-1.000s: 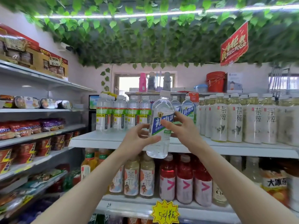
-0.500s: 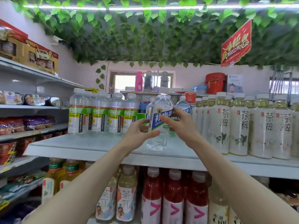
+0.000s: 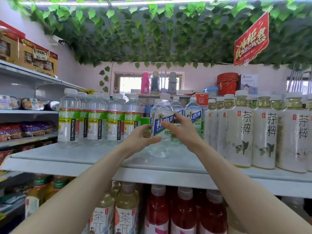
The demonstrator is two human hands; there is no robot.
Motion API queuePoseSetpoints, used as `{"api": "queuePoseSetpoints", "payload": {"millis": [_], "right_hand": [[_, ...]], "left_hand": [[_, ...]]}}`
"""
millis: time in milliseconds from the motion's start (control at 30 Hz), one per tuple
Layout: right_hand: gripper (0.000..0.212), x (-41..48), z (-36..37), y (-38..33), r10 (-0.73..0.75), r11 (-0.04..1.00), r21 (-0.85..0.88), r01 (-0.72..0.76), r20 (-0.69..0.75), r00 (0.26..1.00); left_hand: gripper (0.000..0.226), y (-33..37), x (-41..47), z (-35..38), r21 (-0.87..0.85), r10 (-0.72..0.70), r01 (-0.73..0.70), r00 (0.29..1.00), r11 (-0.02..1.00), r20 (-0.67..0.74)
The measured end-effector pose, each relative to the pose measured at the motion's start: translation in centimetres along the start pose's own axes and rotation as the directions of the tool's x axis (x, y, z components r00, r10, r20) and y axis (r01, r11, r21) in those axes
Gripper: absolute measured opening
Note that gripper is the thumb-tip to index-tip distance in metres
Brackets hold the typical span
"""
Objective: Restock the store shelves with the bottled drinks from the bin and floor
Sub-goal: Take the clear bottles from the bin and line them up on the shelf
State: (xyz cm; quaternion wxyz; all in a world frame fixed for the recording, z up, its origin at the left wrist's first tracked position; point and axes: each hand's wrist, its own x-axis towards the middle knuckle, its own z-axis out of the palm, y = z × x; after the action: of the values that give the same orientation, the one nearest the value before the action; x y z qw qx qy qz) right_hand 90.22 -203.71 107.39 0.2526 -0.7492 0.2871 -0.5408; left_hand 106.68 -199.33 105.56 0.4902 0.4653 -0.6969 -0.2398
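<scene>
Both your left hand and right hand grip a blue-label water bottle upright, seemingly on the shelf, behind its front edge.

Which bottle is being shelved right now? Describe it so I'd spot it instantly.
Find the white upper shelf. Between the green-label bottles and the cream tea bottles is a clear blue-label bottle. Unlike its twins behind, the left hand and right hand grip it.
</scene>
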Motion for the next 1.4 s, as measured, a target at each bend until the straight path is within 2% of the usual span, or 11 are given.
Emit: {"api": "queuePoseSetpoints", "payload": {"millis": [67,167,333,500,633,800,867,933,1133,1267,1400], "right_hand": [[0.031,0.6,0.0,0.3,0.037,0.999,0.028,-0.037,0.025,0.999],[0.024,1.3,0.1,0.7,0.088,0.994,0.053,-0.090,0.052,0.995],[0.027,2.6,0.7,1.6,0.123,0.991,0.051,-0.126,0.054,0.991],[0.045,3.7,1.3,2.4,0.155,0.987,0.035,-0.156,0.036,0.987],[0.046,4.3,1.9,2.9,0.171,0.985,0.018,-0.172,0.021,0.985],[0.035,4.6,2.1,3.2,0.175,0.985,0.000,-0.175,0.006,0.985],[0.026,4.5,2.1,3.2,0.168,0.986,0.001,-0.168,0.004,0.986],[0.026,4.4,2.2,3.1,0.168,0.986,0.009,-0.168,-0.003,0.986],[0.047,3.9,2.4,2.7,0.191,0.979,0.069,-0.189,-0.024,0.981],[0.066,3.7,2.9,2.8,0.276,0.958,0.082,-0.275,0.003,0.961],[0.066,4.4,3.4,3.3,0.356,0.923,0.133,-0.361,0.063,0.933]], "left_hand": [[0.049,0.0,0.4,-0.2,0.002,-0.037,0.036,0.999,0.999,0.028],[0.042,-0.1,1.1,-0.5,-0.012,-0.064,0.065,0.996,0.998,0.054],[0.032,-0.9,2.4,-0.9,-0.028,-0.078,0.080,0.995,0.996,0.062],[0.028,-1.3,3.7,-1.1,-0.003,-0.093,0.094,0.994,0.996,0.061],[0.023,-1.8,4.4,-1.2,0.011,-0.088,0.088,0.995,0.996,0.044],[0.021,-2.5,4.3,-1.0,0.007,-0.037,0.037,0.999,0.999,0.002],[0.027,-2.5,4.3,-1.0,0.017,-0.034,0.034,0.999,0.999,0.011],[0.035,-2.3,4.2,-1.0,0.018,-0.039,0.039,0.999,0.999,0.021],[0.050,-2.0,3.9,-0.7,-0.048,-0.101,0.104,0.993,0.993,0.060],[0.058,-1.7,3.7,-0.6,-0.117,-0.126,0.139,0.986,0.983,0.113],[0.053,-1.6,3.6,-0.4,-0.178,-0.141,0.169,0.977,0.969,0.159]]}}
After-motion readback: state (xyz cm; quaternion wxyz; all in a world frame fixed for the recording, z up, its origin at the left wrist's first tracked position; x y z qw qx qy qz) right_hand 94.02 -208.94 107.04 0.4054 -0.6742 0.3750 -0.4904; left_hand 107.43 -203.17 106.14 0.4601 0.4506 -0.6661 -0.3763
